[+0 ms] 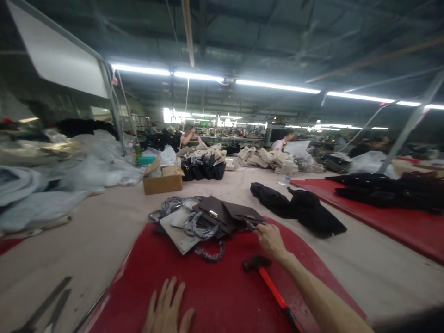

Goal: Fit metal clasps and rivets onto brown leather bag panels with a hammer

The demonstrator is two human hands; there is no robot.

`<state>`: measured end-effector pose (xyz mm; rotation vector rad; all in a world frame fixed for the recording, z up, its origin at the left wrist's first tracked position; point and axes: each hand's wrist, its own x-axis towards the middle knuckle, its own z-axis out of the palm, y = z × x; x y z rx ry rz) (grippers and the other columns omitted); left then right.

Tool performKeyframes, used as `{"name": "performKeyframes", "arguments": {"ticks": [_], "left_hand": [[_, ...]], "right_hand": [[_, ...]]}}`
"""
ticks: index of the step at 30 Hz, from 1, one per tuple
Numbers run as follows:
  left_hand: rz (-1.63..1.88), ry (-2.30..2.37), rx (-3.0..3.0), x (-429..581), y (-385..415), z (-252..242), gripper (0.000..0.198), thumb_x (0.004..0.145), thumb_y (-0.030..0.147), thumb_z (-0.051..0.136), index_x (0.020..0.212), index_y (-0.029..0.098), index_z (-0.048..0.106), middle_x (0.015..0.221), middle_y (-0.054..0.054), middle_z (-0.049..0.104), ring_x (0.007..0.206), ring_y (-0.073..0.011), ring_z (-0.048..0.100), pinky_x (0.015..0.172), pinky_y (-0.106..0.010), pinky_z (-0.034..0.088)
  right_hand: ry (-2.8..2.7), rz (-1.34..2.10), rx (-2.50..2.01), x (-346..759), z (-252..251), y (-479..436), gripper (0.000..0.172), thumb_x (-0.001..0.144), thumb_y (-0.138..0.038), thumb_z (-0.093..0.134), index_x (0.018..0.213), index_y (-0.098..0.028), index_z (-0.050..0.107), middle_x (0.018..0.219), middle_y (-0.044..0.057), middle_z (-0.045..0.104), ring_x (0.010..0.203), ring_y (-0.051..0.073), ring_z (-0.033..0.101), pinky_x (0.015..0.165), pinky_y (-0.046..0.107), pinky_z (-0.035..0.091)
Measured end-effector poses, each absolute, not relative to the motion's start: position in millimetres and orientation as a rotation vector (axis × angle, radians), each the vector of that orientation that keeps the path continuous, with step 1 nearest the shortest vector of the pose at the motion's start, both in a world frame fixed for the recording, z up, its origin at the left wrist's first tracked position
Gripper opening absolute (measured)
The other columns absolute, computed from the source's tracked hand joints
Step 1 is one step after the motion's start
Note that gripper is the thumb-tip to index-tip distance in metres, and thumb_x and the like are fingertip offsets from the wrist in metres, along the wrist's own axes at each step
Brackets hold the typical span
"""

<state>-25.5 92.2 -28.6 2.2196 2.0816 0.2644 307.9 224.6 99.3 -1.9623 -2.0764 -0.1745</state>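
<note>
My left hand (165, 307) lies flat on the red mat (222, 277), fingers spread and nothing in it. Farther forward, my right hand (270, 238) is closed around a wrapped handle at the right end of a pile of dark brown bag pieces (215, 210). Several plastic-wrapped handles (201, 229) and a pale flat panel (180, 231) lie in the same pile. A hammer (272, 286) with a red handle and black head rests on the mat, left of my right forearm.
Scissors (52, 303) lie at the lower left. Behind the pile stand a cardboard box (163, 180) and several black bags (204, 167). Black fabric pieces (300, 208) lie to the right. Plastic-covered goods (100, 162) fill the left side. People sit farther back.
</note>
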Motion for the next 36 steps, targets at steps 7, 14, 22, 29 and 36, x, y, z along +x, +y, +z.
{"name": "performKeyframes", "arguments": {"ticks": [7, 14, 22, 29, 36], "left_hand": [[0.766, 2.012, 2.203, -28, 80, -35, 0.053, 0.094, 0.042, 0.049, 0.14, 0.017, 0.056, 0.153, -0.013, 0.046, 0.145, -0.0324, 0.037, 0.122, -0.058, 0.028], [1.655, 1.984, 1.492, -54, 68, -32, 0.035, 0.098, 0.033, 0.04, 0.112, 0.014, 0.066, 0.113, -0.014, 0.071, 0.108, -0.0254, 0.067, 0.099, -0.044, 0.055], [1.322, 1.696, 2.076, -59, 32, -25, 0.025, 0.091, 0.02, 0.054, 0.114, 0.018, 0.065, 0.128, -0.012, 0.065, 0.125, -0.0267, 0.058, 0.112, -0.052, 0.045], [1.16, 1.64, 2.145, -69, 31, -19, 0.03, 0.091, 0.015, 0.052, 0.119, 0.017, 0.063, 0.134, -0.012, 0.061, 0.128, -0.0264, 0.055, 0.114, -0.053, 0.044], [1.049, 1.512, 2.193, -77, 26, -11, 0.037, 0.087, 0.016, 0.059, 0.124, 0.015, 0.061, 0.142, -0.015, 0.055, 0.136, -0.0281, 0.049, 0.117, -0.053, 0.041]], "right_hand": [[-2.216, -0.133, -1.453, 279, 116, 115, 0.028, 0.1, -0.03, 0.043, 0.077, -0.02, 0.055, 0.08, 0.004, 0.059, 0.076, 0.018, 0.054, 0.071, 0.031, 0.04], [-2.395, -0.17, -0.928, 213, 23, -28, 0.019, 0.095, -0.01, 0.045, 0.081, -0.022, 0.047, 0.068, 0.0, 0.052, 0.065, 0.017, 0.044, 0.065, 0.032, 0.029], [-2.411, -0.136, -1.004, 178, -22, -71, 0.017, 0.098, -0.013, 0.039, 0.1, -0.016, 0.056, 0.069, 0.001, 0.055, 0.064, 0.018, 0.044, 0.066, 0.034, 0.027], [-2.382, -0.147, -1.191, 168, -22, -62, 0.023, 0.101, -0.018, 0.035, 0.1, -0.017, 0.058, 0.067, 0.002, 0.056, 0.062, 0.02, 0.047, 0.067, 0.035, 0.028], [-2.461, -0.243, -1.224, 163, -10, -53, 0.019, 0.1, -0.016, 0.041, 0.101, -0.015, 0.06, 0.067, 0.001, 0.06, 0.059, 0.018, 0.055, 0.065, 0.033, 0.033]]}}
